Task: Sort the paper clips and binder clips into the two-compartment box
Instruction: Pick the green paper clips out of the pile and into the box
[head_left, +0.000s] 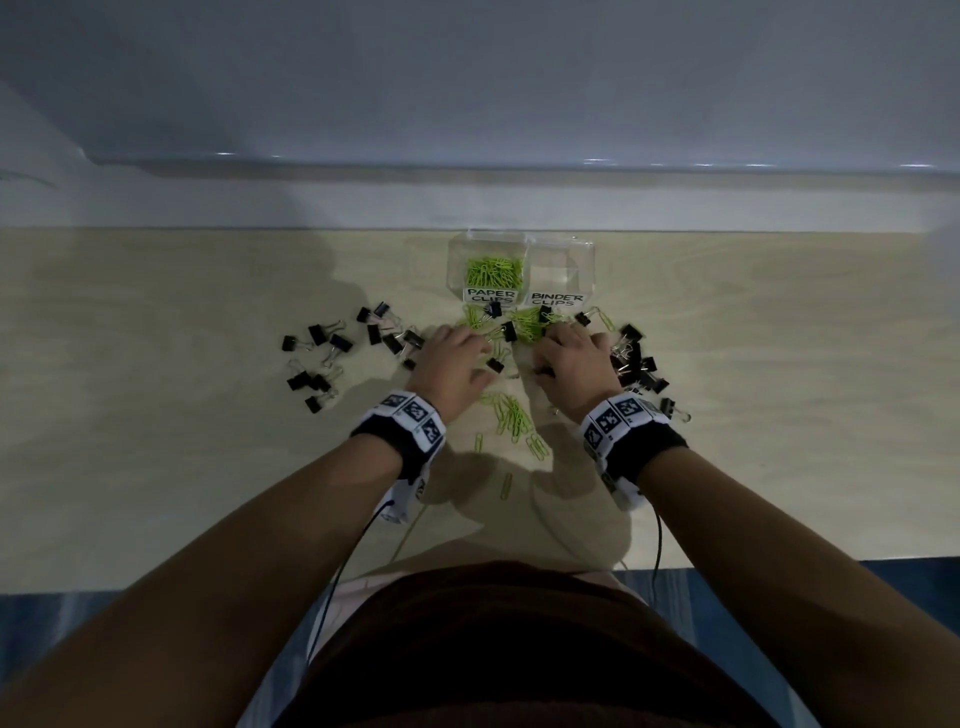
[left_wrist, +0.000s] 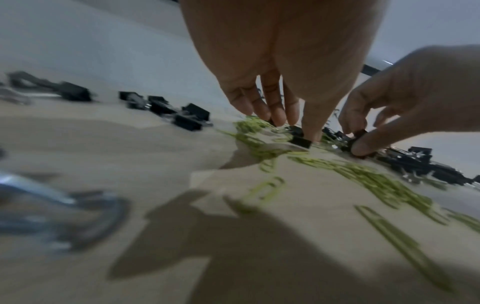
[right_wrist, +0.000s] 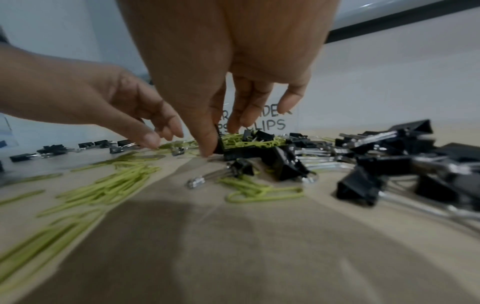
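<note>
1. We judge the sorting to be mid-way: the clear two-compartment box (head_left: 521, 270) beyond our fingertips holds green paper clips (head_left: 493, 271) in its "PAPER CLIPS" half, while the "BINDER CLIPS" half (head_left: 561, 270) looks bare.
2. Left of our left hand (head_left: 451, 364), a scatter of black binder clips (head_left: 332, 353) lies well apart from the fingers.
3. Our left hand reaches down with fingers loosely spread and nearly straight; the fingertips (left_wrist: 278, 117) touch the mixed heap of green clips and small black clips. We cannot tell that they hold anything.
4. Between the hands and just nearer our body lie loose green paper clips (head_left: 511, 415) on the wooden tabletop (head_left: 182, 415).
5. Our right hand (head_left: 576, 364) has thumb (right_wrist: 205, 142) and fingers bent together, pinching a black binder clip (right_wrist: 221, 144) at the edge of the heap.
6. Right of those fingers, touching them or nearly so, sits a pile of binder clips (head_left: 639, 369).
7. Next, we judge, the pinched clip must be lifted free of tangled paper clips and carried forward to the right-hand half.
</note>
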